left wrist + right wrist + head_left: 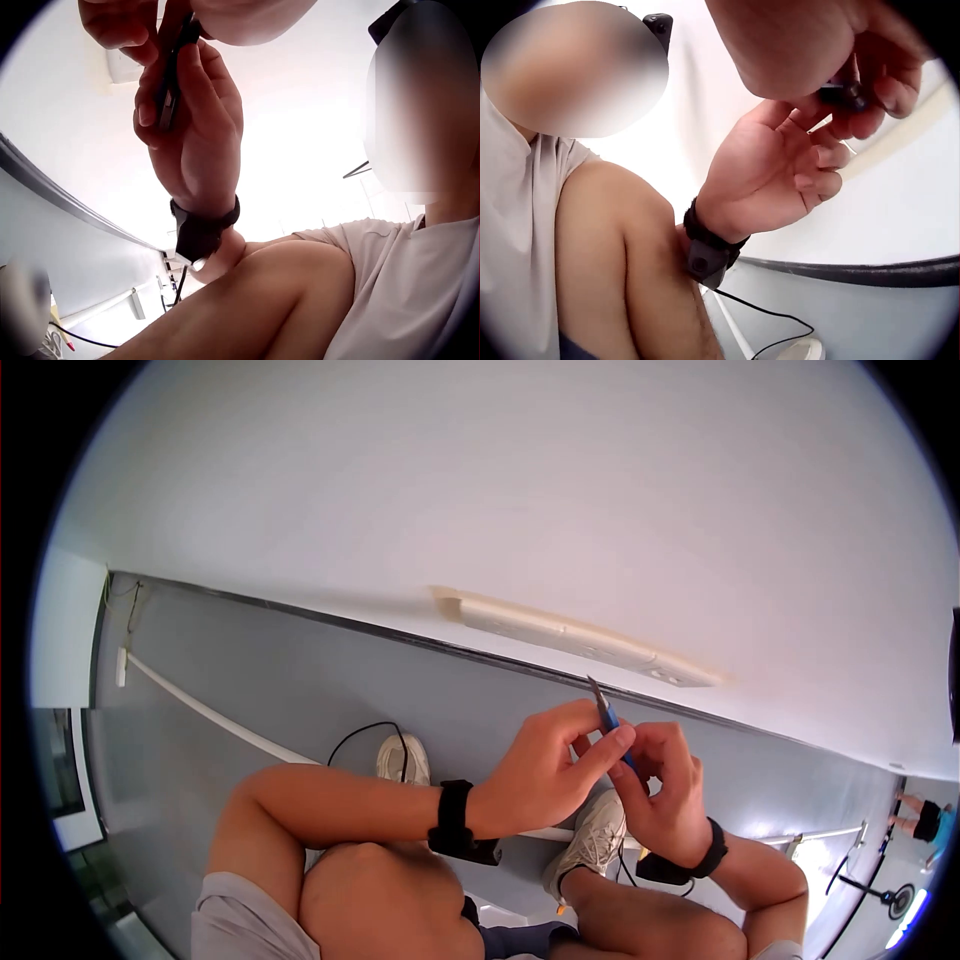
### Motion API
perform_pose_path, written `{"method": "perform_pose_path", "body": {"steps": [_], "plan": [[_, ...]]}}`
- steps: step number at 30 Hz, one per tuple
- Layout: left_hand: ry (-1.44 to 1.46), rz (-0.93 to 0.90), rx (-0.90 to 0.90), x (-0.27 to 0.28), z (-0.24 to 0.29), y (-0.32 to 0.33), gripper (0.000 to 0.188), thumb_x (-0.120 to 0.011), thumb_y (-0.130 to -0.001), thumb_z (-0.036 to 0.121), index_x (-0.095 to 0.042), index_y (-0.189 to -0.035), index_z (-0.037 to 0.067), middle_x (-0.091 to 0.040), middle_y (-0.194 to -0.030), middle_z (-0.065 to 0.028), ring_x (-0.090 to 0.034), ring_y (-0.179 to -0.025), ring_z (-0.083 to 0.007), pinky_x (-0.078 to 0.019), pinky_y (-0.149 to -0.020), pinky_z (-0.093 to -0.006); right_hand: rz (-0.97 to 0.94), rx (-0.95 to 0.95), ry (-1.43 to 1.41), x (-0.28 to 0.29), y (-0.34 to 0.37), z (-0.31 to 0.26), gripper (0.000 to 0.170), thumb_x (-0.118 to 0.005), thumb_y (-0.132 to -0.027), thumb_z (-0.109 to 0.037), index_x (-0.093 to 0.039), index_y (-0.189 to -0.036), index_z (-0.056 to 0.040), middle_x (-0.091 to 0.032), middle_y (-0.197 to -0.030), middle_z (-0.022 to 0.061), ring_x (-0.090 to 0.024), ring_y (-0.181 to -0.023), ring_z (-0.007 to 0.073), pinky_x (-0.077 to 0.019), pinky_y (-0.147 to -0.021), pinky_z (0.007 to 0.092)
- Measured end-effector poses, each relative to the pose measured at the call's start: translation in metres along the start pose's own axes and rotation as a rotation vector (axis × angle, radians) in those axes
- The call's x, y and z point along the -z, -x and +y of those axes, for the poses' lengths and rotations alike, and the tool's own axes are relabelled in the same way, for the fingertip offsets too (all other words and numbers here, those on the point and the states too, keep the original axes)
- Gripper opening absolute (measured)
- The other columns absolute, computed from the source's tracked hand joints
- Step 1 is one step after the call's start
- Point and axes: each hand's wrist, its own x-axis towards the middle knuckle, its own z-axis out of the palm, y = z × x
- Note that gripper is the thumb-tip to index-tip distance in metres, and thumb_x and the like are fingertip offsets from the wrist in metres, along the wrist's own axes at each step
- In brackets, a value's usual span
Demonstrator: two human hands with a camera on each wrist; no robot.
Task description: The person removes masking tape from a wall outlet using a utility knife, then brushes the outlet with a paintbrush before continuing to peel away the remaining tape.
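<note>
Both hands hold a slim blue utility knife [610,718], its dark pointed blade up toward the wall. My left hand [545,770] pinches it near the middle, thumb laid along the blue body. Lower down, my right hand [665,790] has its curled fingers and thumb at the rear end. From the left wrist view, the right hand [199,135] grips the dark-looking knife [171,97] between thumb and fingers. In the right wrist view the knife's dark end [844,96] shows among the right fingers, and the left hand [761,176] partly covers the rest.
A long cream socket strip [580,640] is fixed low on the white wall [500,490], just beyond the blade. Below are the grey floor [250,670], a white cable cover [215,715], a black cable [365,732] and two shoes [598,835]. Another person [930,822] is at far right.
</note>
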Motion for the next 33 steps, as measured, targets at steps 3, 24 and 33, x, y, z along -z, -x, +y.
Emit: {"method": "perform_pose_path", "body": {"steps": [3, 24, 33], "plan": [[0.078, 0.008, 0.073, 0.007, 0.000, 0.002, 0.026, -0.058, -0.108, 0.023, -0.070, -0.106, 0.000, -0.063, -0.082, 0.0016, -0.048, -0.067, -0.0029, -0.0390, -0.058, -0.0230, -0.233, -0.047, 0.070, 0.013, -0.016, -0.012, 0.035, -0.071, -0.092, -0.003, -0.052, -0.121, -0.0004, -0.072, -0.083, 0.0130, -0.066, -0.059, 0.0215, -0.0492, -0.053, 0.0302], [0.297, 0.021, 0.155, 0.001, -0.019, 0.006, 0.028, -0.050, -0.110, 0.024, -0.061, -0.110, -0.001, -0.064, -0.081, -0.0054, -0.065, -0.069, -0.0107, -0.0551, -0.061, -0.0266, -0.293, 0.176, 0.426, 0.038, -0.021, -0.045, 0.020, -0.070, -0.089, -0.006, -0.062, -0.106, 0.0005, -0.066, -0.102, 0.0184, -0.063, -0.095, 0.0397, -0.0520, -0.082, 0.0445], [0.300, 0.012, 0.089, 0.013, -0.012, -0.001, 0.029, -0.056, -0.109, 0.024, -0.063, -0.108, -0.004, -0.069, -0.082, -0.0085, -0.070, -0.070, -0.0146, -0.0588, -0.065, -0.0278, -0.146, -0.084, 0.248, 0.026, -0.018, -0.040, 0.022, -0.065, -0.099, -0.016, -0.062, -0.112, 0.0014, -0.071, -0.103, 0.0191, -0.070, -0.096, 0.0325, -0.0548, -0.083, 0.0399]]}}
